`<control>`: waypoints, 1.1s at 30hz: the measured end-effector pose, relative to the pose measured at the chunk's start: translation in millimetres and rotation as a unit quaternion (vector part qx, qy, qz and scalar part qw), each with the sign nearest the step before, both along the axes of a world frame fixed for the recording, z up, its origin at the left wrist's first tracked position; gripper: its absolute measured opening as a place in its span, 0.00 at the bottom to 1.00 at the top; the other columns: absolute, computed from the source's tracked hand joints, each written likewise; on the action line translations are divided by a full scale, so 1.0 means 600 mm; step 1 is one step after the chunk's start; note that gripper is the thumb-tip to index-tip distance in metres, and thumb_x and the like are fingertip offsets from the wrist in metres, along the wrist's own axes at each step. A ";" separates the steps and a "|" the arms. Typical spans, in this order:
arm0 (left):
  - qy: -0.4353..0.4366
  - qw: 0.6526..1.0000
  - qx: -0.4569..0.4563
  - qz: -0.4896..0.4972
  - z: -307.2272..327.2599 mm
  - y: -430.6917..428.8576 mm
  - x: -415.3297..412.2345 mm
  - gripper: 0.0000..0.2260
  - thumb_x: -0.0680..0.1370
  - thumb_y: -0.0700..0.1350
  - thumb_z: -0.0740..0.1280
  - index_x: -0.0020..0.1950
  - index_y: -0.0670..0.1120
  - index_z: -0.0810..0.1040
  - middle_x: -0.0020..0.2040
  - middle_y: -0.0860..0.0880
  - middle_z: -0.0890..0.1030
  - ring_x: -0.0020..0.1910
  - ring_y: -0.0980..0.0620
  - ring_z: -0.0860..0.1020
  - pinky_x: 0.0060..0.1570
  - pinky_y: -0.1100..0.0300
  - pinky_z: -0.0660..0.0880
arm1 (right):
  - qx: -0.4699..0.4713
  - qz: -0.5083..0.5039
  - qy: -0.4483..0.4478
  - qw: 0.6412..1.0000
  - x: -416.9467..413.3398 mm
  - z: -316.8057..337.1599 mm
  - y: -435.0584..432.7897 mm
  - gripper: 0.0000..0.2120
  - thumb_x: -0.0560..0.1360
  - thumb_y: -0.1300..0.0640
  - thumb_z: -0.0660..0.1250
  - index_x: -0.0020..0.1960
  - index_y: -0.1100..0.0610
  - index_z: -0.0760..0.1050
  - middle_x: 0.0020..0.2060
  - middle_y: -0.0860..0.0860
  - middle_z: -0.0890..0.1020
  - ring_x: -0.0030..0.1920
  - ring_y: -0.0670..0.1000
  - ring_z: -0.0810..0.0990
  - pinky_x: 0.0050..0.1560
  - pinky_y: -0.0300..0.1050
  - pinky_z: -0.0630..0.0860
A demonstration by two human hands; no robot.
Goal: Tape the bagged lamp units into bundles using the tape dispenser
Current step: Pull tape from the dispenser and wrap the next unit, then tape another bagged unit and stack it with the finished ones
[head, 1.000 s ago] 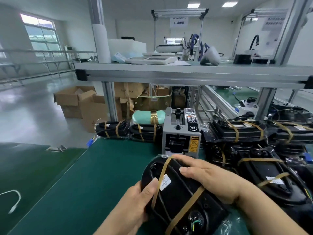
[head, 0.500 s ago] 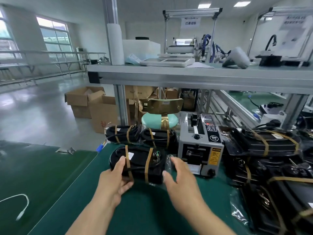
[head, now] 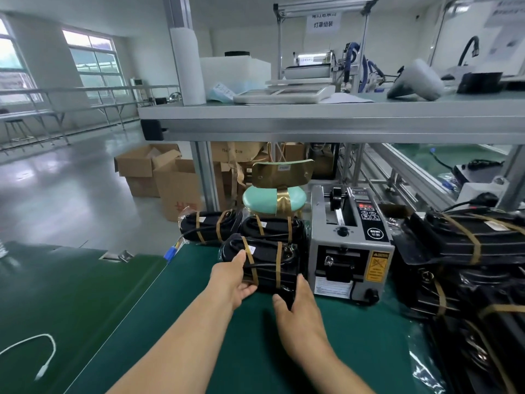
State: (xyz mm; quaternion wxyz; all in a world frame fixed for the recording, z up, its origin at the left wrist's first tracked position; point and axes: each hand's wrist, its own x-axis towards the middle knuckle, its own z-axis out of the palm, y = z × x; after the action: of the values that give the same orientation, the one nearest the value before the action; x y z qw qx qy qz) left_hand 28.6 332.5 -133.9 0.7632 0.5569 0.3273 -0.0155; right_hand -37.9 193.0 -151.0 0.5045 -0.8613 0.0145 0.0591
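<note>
Bare green mat (head: pixel 176 322) gives open passage near and left. The far side is blocked by taped bundles (head: pixel 270 228) and the tape dispenser (head: pixel 350 248); stacked bundles (head: pixel 468 251) block the right. An overhead shelf (head: pixel 312 120) limits headroom.

A large workshop room has plain white walls (head: pixel 147 38) and tall multi-pane windows (head: pixel 93 64) on the left, whose daylight gleams off a glossy pale grey floor (head: pixel 56 189). Along the windows runs a row of long metal-framed tables (head: pixel 85 92), with a dark stool (head: pixel 17 126) beside them and a white standing air-conditioner (head: pixel 137 86) in the corner. In the foreground lies a green-matted bench (head: pixel 199 322), topped by a grey aluminium-framed upper shelf (head: pixel 312 120). Beyond the bench, open brown cardboard boxes (head: pixel 147 166) stand on the floor near a mint-green round-seated chair with a gold back (head: pixel 272 197). A white paper sign with Chinese characters (head: pixel 322 22) hangs overhead.
</note>
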 end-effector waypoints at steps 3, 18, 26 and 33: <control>0.011 1.000 -0.019 -0.010 -0.001 0.002 0.004 0.15 0.81 0.49 0.66 0.61 0.40 0.77 0.57 0.38 0.82 0.48 0.41 0.82 0.46 0.49 0.77 | 0.024 -0.027 -0.003 0.999 -0.005 0.003 0.008 0.32 0.83 0.53 0.59 0.81 0.54 0.46 0.81 0.48 0.51 0.80 0.47 0.49 0.76 0.40 0.48; 0.069 0.785 0.565 -0.245 0.117 -0.012 -0.064 0.25 0.80 0.47 0.67 0.76 0.47 0.64 0.55 0.46 0.75 0.51 0.49 0.76 0.48 0.62 0.72 | 0.174 -0.175 -0.199 0.948 -0.088 0.150 -0.244 0.15 0.79 0.63 0.64 0.58 0.45 0.77 0.54 0.39 0.81 0.51 0.27 0.76 0.46 0.19 0.69; -0.241 0.772 0.474 -0.347 0.156 -0.269 -0.211 0.14 0.72 0.69 0.63 0.45 0.62 0.80 0.40 0.64 0.82 0.40 0.64 0.81 0.41 0.60 0.74 | 0.123 -0.244 -0.258 0.927 -0.173 0.179 -0.392 0.13 0.78 0.59 0.66 0.58 0.44 0.79 0.50 0.35 0.82 0.49 0.26 0.76 0.44 0.19 0.70; -0.298 0.785 0.386 -0.384 0.114 -0.461 -0.216 0.17 0.77 0.64 0.63 0.60 0.56 0.79 0.51 0.61 0.80 0.47 0.66 0.76 0.42 0.68 0.69 | 0.009 -0.301 -0.251 0.920 -0.201 0.167 -0.481 0.17 0.79 0.59 0.63 0.66 0.49 0.76 0.60 0.42 0.79 0.59 0.40 0.77 0.53 0.26 0.67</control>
State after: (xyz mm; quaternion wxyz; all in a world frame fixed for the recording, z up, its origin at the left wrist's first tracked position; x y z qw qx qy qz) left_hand -100.8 55.9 -65.5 0.4754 0.8614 -0.1781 -0.0131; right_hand -158.8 -95.7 -50.6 0.4931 -0.7985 0.1454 -0.3132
